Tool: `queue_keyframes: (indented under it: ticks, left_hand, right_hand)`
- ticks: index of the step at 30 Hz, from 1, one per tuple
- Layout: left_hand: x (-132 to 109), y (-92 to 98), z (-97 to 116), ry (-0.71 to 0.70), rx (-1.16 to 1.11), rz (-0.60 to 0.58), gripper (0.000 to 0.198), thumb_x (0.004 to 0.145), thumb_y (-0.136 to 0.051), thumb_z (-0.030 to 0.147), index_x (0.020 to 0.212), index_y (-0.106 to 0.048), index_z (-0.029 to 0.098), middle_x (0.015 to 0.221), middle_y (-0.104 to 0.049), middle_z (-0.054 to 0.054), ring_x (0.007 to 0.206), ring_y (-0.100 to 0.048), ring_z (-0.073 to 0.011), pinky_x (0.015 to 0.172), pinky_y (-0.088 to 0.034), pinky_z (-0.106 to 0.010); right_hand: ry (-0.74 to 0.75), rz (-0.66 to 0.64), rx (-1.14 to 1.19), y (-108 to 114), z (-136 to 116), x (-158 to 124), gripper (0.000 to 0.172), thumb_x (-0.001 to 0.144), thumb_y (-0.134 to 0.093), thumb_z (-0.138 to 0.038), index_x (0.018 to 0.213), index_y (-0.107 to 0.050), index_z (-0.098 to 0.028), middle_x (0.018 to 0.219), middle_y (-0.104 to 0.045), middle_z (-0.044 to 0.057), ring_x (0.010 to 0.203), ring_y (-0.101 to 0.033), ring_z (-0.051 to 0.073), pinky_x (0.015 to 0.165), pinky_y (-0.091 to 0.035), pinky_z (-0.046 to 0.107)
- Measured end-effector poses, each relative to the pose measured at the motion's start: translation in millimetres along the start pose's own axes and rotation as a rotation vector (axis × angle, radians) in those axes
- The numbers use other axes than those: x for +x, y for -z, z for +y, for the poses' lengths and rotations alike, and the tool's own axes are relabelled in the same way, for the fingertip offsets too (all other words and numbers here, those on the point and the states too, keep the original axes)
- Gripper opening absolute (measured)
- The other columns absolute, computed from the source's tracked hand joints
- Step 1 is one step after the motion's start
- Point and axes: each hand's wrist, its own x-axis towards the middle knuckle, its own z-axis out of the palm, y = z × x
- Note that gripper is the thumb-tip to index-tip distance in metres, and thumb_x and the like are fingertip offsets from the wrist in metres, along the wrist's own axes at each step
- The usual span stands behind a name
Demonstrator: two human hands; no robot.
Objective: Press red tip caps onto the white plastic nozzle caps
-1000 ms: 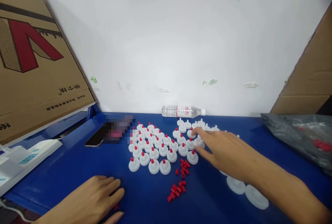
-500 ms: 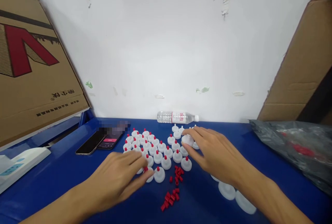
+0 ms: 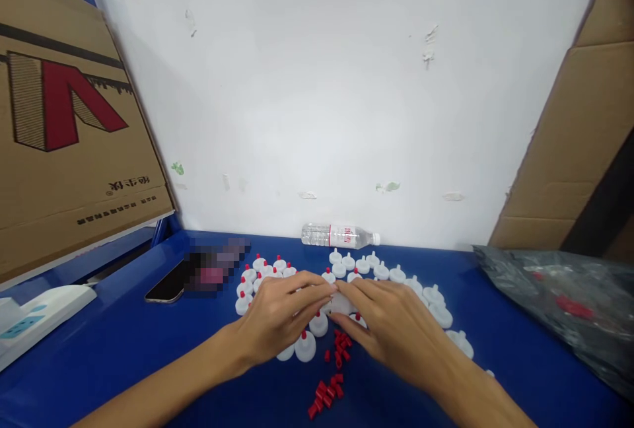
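My right hand (image 3: 381, 319) is closed on a white round cap (image 3: 343, 306) at the middle of the blue table. Against the cap's left side, my left hand (image 3: 284, 312) has its fingers pressed together, and the fingertips of both hands nearly meet. What the left fingertips pinch is too small to make out. White caps with red tips (image 3: 304, 347) stand around and behind the left hand. Beyond and beside the right hand curves a row of white caps without red tips (image 3: 397, 274). Small loose red pieces (image 3: 325, 393) lie in front, between my forearms.
A clear plastic bottle (image 3: 341, 236) lies by the white wall. A phone (image 3: 171, 281) and a white device (image 3: 42, 316) are on the left. Cardboard (image 3: 74, 150) leans at the left, more (image 3: 564, 137) at the right. A grey plastic bag (image 3: 559, 309) lies at the right edge.
My right hand has moved left and nearer with a white cap. My left hand has moved right and up to meet it. The view has tilted slightly upward.
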Motion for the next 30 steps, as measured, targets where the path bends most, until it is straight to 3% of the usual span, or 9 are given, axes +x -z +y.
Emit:
queue_keyframes:
  ticks: [7, 12, 16, 21, 24, 28, 30]
  left_hand:
    - [-13.9, -2.4, 7.1, -0.025, 0.053, -0.010, 0.025, 0.099, -0.059, 0.007, 0.123, -0.066, 0.013, 0.108, -0.077, -0.012, 0.082, -0.076, -0.0170, 0.060, -0.059, -0.021]
    - [-19.3, -2.7, 0.7, -0.056, 0.131, 0.035, 0.025, 0.099, -0.060, 0.008, 0.123, -0.065, 0.012, 0.106, -0.080, -0.012, 0.088, -0.079, -0.0202, 0.069, -0.064, -0.024]
    - [-19.9, -3.1, -0.9, -0.046, 0.081, 0.054, 0.028, 0.099, -0.059, 0.006, 0.125, -0.065, 0.013, 0.109, -0.080, -0.010, 0.092, -0.080, -0.0191, 0.073, -0.064, -0.022]
    - [-21.1, -4.3, -1.4, -0.006, 0.078, 0.066, 0.027, 0.101, -0.062, 0.011, 0.127, -0.064, 0.014, 0.097, -0.082, -0.006, 0.072, -0.079, -0.0147, 0.064, -0.062, -0.020]
    - [-20.6, -3.3, -3.8, -0.036, 0.115, 0.040, 0.025, 0.103, -0.061, 0.016, 0.128, -0.063, 0.013, 0.096, -0.081, -0.008, 0.077, -0.078, -0.0175, 0.069, -0.063, -0.024]
    - [-17.7, -3.2, -3.8, -0.023, 0.106, -0.014, 0.011, 0.105, -0.055, 0.017, 0.108, -0.065, 0.014, 0.090, -0.076, -0.009, 0.084, -0.071, -0.0200, 0.072, -0.060, -0.028]
    - [-16.7, -3.7, -0.9, 0.038, 0.056, -0.047, 0.016, 0.106, -0.050, 0.017, 0.097, -0.063, 0.015, 0.082, -0.071, -0.008, 0.079, -0.063, -0.0189, 0.068, -0.055, -0.028]
  right_hand:
    - [0.034, 0.031, 0.007, -1.4, 0.7, 0.3, 0.027, 0.095, -0.072, -0.026, 0.118, -0.060, -0.019, 0.095, -0.073, 0.003, 0.080, -0.074, 0.022, 0.060, -0.051, 0.031]
    - [0.023, 0.071, -0.016, -4.2, 4.2, 0.9, 0.024, 0.106, -0.055, -0.040, 0.118, -0.060, -0.020, 0.103, -0.075, 0.004, 0.082, -0.076, 0.021, 0.056, -0.050, 0.031]
    - [0.036, 0.147, -0.030, -1.0, 4.5, 1.7, 0.037, 0.112, -0.035, -0.044, 0.121, -0.060, -0.018, 0.104, -0.078, 0.004, 0.081, -0.077, 0.018, 0.057, -0.051, 0.030]
    - [0.085, 0.207, -0.014, 2.5, 2.2, 2.5, 0.041, 0.112, -0.034, -0.045, 0.118, -0.063, -0.017, 0.102, -0.080, 0.005, 0.082, -0.078, 0.016, 0.059, -0.052, 0.026]
    - [0.102, 0.255, -0.009, 1.5, -1.9, 3.9, 0.042, 0.112, -0.035, -0.044, 0.116, -0.064, -0.015, 0.099, -0.080, 0.005, 0.081, -0.078, 0.016, 0.060, -0.053, 0.025]
    - [0.088, 0.245, -0.008, 0.2, -6.9, 4.7, 0.042, 0.112, -0.036, -0.042, 0.115, -0.067, -0.015, 0.099, -0.080, 0.007, 0.082, -0.078, 0.016, 0.063, -0.055, 0.023]
    - [0.091, 0.251, 0.005, -0.3, -8.4, 4.2, 0.041, 0.111, -0.038, -0.042, 0.116, -0.068, -0.014, 0.099, -0.080, 0.008, 0.081, -0.078, 0.016, 0.063, -0.056, 0.024]
